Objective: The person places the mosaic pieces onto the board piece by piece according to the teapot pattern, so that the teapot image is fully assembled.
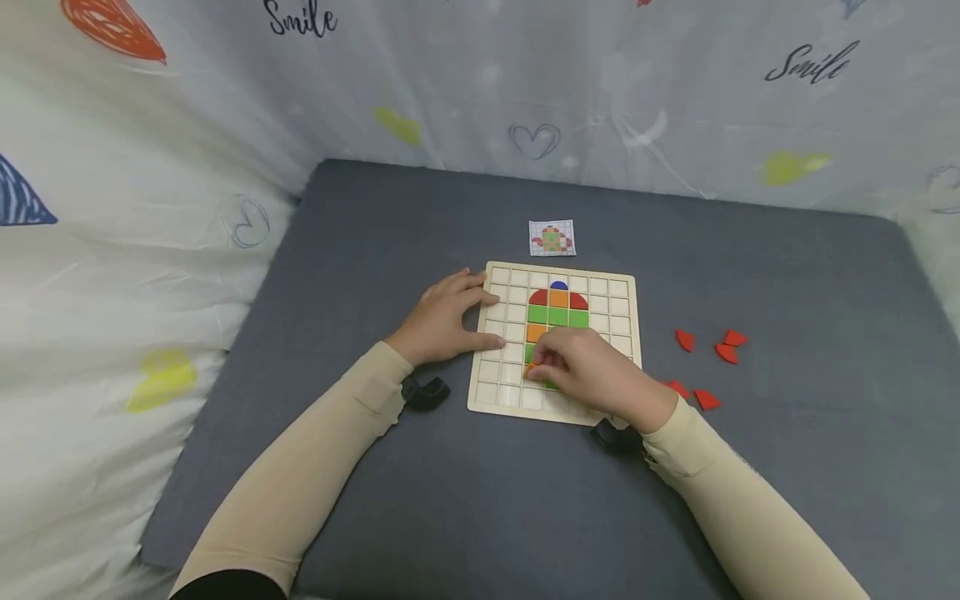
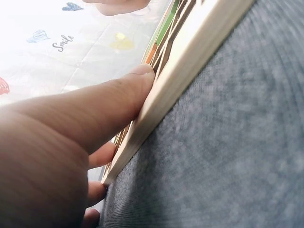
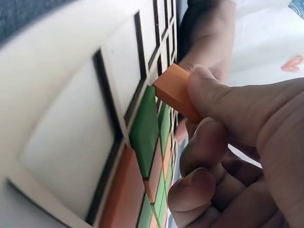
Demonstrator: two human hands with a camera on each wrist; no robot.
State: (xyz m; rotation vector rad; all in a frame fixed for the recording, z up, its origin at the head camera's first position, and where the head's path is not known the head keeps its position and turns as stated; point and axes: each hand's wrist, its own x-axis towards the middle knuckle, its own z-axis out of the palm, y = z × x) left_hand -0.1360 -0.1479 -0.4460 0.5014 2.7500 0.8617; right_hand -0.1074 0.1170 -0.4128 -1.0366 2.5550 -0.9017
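Observation:
A wooden grid board (image 1: 508,394) lies on the grey surface, with green, orange, red and blue pieces set in its middle columns. My right hand (image 1: 592,371) pinches an orange square block (image 3: 173,85) between thumb and fingers. That block is tilted over the lower part of the grid, beside a green block (image 3: 145,130) in the right wrist view. Across the board's left edge, my left hand (image 1: 442,321) rests with thumb and fingers spread; its thumb (image 2: 118,99) touches the wooden rim. The right hand hides some of the lower pieces in the head view.
Several loose red quarter-round pieces (image 1: 726,353) lie to the right of the board. Behind it is a small picture card (image 1: 552,238) with a coloured grid pattern. A white printed curtain (image 1: 465,92) hangs along the back and left of the grey surface (image 1: 420,517).

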